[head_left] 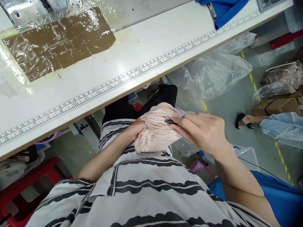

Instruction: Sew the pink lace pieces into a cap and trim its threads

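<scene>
A bundle of pale pink lace [157, 130] is gathered in front of my body, over my lap. My left hand [139, 128] reaches into its left side, with the fingers hidden under the lace. On the right, my right hand [201, 129] pinches a small dark tool [170, 121], whose tip rests at the lace surface. The tool's exact kind is unclear.
A white table [146, 34] with a printed ruler edge crosses above my hands. Brown cardboard [71, 41] under clear film and blue cloth [228, 11] lie on it. A red stool [28, 186] stands lower left; plastic bags [220, 72] hang right. Another person's legs [255, 119] show at right.
</scene>
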`<action>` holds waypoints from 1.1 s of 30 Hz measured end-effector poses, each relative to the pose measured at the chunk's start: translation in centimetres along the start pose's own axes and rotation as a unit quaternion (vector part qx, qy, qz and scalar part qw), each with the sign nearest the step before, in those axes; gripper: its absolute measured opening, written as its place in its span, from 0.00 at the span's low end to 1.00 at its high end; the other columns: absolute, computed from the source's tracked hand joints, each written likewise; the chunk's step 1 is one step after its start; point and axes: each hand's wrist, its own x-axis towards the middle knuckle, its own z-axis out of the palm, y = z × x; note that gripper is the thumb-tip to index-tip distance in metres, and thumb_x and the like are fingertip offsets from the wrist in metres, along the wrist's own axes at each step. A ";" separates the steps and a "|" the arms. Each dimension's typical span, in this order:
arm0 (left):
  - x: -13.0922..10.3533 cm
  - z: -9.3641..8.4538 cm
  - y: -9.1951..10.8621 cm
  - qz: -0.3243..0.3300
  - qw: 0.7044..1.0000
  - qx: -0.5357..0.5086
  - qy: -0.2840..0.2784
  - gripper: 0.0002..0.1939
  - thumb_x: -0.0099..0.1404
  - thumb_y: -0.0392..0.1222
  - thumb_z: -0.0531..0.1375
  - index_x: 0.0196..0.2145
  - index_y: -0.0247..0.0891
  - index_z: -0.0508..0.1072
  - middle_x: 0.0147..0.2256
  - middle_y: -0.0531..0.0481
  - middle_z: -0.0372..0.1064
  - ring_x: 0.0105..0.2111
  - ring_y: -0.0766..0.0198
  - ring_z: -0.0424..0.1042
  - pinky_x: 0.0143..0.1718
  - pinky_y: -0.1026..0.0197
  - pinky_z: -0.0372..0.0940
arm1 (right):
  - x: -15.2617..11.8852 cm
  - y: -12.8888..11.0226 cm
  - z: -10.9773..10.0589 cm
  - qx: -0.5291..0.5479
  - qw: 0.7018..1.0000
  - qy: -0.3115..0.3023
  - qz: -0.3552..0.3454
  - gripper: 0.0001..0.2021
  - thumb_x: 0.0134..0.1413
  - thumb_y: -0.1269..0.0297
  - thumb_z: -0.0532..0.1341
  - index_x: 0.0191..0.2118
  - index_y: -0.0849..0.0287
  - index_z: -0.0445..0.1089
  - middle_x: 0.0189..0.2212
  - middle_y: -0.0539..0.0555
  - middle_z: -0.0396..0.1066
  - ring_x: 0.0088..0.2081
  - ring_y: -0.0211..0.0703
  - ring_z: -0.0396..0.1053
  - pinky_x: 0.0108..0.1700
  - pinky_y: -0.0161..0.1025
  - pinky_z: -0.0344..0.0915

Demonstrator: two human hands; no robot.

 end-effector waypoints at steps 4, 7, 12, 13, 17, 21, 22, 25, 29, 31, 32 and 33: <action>-0.1 0.1 -0.1 -0.003 1.000 -0.010 -0.008 0.33 0.41 0.31 0.72 0.49 0.34 0.79 0.46 0.41 0.80 0.51 0.44 0.74 0.58 0.47 0.65 | 0.3 -0.1 0.2 -0.006 1.000 -0.003 0.002 0.09 0.69 0.60 0.59 0.36 0.58 0.71 0.21 0.46 0.69 0.23 0.34 0.62 0.28 0.36 0.52; -0.1 0.1 -0.1 -0.007 1.000 -0.013 -0.007 0.32 0.41 0.30 0.72 0.48 0.34 0.79 0.45 0.42 0.80 0.51 0.44 0.75 0.58 0.48 0.65 | 0.3 0.0 0.3 0.028 1.000 -0.004 0.002 0.09 0.69 0.60 0.59 0.38 0.57 0.71 0.24 0.47 0.72 0.25 0.34 0.66 0.28 0.36 0.53; 0.0 0.0 -0.1 -0.003 1.000 -0.017 -0.004 0.31 0.41 0.29 0.71 0.47 0.35 0.79 0.45 0.43 0.80 0.51 0.45 0.74 0.58 0.49 0.64 | 0.2 0.3 0.1 0.061 0.998 0.001 0.008 0.07 0.67 0.60 0.61 0.39 0.58 0.71 0.25 0.47 0.73 0.24 0.35 0.67 0.28 0.37 0.54; 0.0 0.0 -0.1 -0.003 1.000 -0.017 -0.003 0.31 0.41 0.29 0.71 0.47 0.35 0.79 0.45 0.43 0.80 0.52 0.45 0.74 0.59 0.48 0.64 | 0.2 0.3 0.1 0.049 0.999 -0.001 0.008 0.07 0.67 0.60 0.61 0.39 0.58 0.71 0.24 0.47 0.73 0.24 0.35 0.67 0.27 0.37 0.54; -0.1 0.1 -0.2 -0.012 1.000 -0.020 -0.002 0.28 0.40 0.29 0.71 0.44 0.34 0.80 0.46 0.42 0.80 0.52 0.44 0.74 0.59 0.47 0.64 | 0.3 0.3 0.3 0.024 1.000 -0.002 -0.002 0.08 0.67 0.61 0.61 0.38 0.59 0.72 0.24 0.48 0.72 0.24 0.35 0.65 0.27 0.38 0.53; -0.1 0.1 -0.1 -0.015 1.000 -0.023 -0.005 0.29 0.40 0.29 0.72 0.44 0.33 0.80 0.46 0.40 0.79 0.53 0.43 0.73 0.59 0.46 0.64 | 0.3 0.3 0.1 0.085 0.996 0.000 0.000 0.07 0.67 0.61 0.61 0.40 0.58 0.72 0.25 0.48 0.73 0.24 0.35 0.66 0.27 0.37 0.54; -0.1 0.1 -0.1 -0.013 1.000 -0.024 -0.006 0.30 0.40 0.29 0.72 0.45 0.33 0.80 0.47 0.40 0.79 0.53 0.43 0.73 0.59 0.46 0.64 | 0.3 0.3 0.0 0.111 0.994 0.008 0.004 0.06 0.67 0.61 0.61 0.41 0.58 0.72 0.25 0.48 0.73 0.24 0.35 0.66 0.27 0.37 0.55; -0.1 0.0 -0.1 -0.006 1.000 -0.023 -0.012 0.33 0.42 0.29 0.72 0.49 0.34 0.79 0.47 0.40 0.79 0.53 0.43 0.73 0.60 0.46 0.64 | 0.2 0.5 -0.4 0.165 0.984 0.052 0.031 0.05 0.66 0.62 0.62 0.42 0.57 0.72 0.26 0.49 0.74 0.25 0.36 0.68 0.28 0.37 0.59; 0.1 -0.2 -0.2 -0.001 1.000 -0.020 -0.021 0.34 0.42 0.28 0.72 0.51 0.35 0.78 0.48 0.41 0.79 0.53 0.43 0.73 0.60 0.46 0.64 | 0.3 0.8 -0.5 0.103 0.993 0.049 0.028 0.06 0.66 0.62 0.62 0.40 0.58 0.72 0.23 0.48 0.71 0.22 0.35 0.65 0.27 0.36 0.58; 0.1 -0.2 -0.2 0.000 1.000 -0.019 -0.021 0.35 0.42 0.29 0.72 0.51 0.35 0.78 0.48 0.40 0.79 0.53 0.43 0.74 0.60 0.46 0.64 | 0.3 0.8 -0.3 0.060 0.998 0.020 0.005 0.06 0.66 0.62 0.62 0.38 0.59 0.72 0.22 0.47 0.71 0.22 0.35 0.64 0.26 0.37 0.56; 0.1 -0.2 -0.2 -0.001 1.000 -0.018 -0.020 0.35 0.42 0.29 0.72 0.51 0.35 0.78 0.48 0.40 0.79 0.53 0.43 0.74 0.59 0.46 0.64 | 0.4 0.8 -0.2 0.047 0.999 0.009 -0.004 0.07 0.66 0.62 0.62 0.38 0.59 0.72 0.22 0.47 0.71 0.23 0.35 0.65 0.26 0.37 0.56; 0.1 -0.1 -0.2 -0.001 1.000 -0.018 -0.019 0.35 0.42 0.30 0.72 0.51 0.35 0.78 0.48 0.40 0.79 0.53 0.43 0.74 0.59 0.46 0.64 | 0.4 0.7 -0.1 0.042 0.999 0.001 -0.011 0.07 0.66 0.62 0.62 0.38 0.59 0.72 0.23 0.47 0.72 0.23 0.35 0.66 0.26 0.37 0.56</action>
